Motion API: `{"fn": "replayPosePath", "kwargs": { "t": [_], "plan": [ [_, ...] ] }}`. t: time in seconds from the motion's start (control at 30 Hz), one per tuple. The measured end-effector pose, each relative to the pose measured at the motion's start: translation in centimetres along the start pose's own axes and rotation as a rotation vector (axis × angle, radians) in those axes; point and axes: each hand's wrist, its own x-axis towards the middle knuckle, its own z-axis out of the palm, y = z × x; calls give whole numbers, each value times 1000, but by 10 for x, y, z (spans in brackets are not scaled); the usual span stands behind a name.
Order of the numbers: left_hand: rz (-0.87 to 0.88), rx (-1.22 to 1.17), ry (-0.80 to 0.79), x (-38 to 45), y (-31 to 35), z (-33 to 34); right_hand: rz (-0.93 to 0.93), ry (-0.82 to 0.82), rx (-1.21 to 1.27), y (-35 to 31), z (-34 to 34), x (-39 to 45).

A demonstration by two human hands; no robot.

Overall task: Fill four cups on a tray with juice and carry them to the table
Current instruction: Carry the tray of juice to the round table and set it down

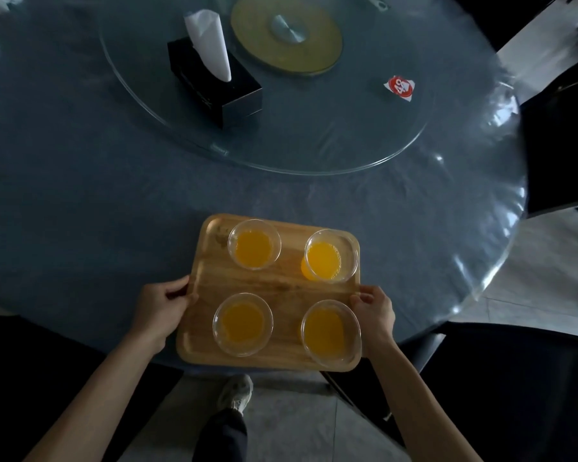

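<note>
So the left hand (161,305) and right hand (374,311) each have fingers curled shut around opposite edges of the wooden tray (281,288), probably to keep its four juice-filled cups (254,245) level over the round table's (80,195) near edge.

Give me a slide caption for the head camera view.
Both hands, left hand and right hand, hold a wooden tray of four juice-filled cups over the round table.

Orange juice (254,246), tan wooden tray (281,285), black tissue box (214,85)
</note>
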Motion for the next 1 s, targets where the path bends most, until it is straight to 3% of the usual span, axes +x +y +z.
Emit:
{"fn": "replayPosePath", "kwargs": {
  "t": [0.53, 0.73, 0.9, 1.0],
  "plan": [
    [22, -33, 47, -9, -2, 1, 22, 82, -115, -6, 7, 0],
    [83, 70, -21, -15, -2, -8, 21, 85, -101, -9, -1, -6],
    [119, 200, -179, -27, 7, -21, -1, 53, -49, -16, -19, -23],
    [197, 310, -145, -41, 14, -24, -58, 49, -63, -21, -39, -35]
  ]
}}
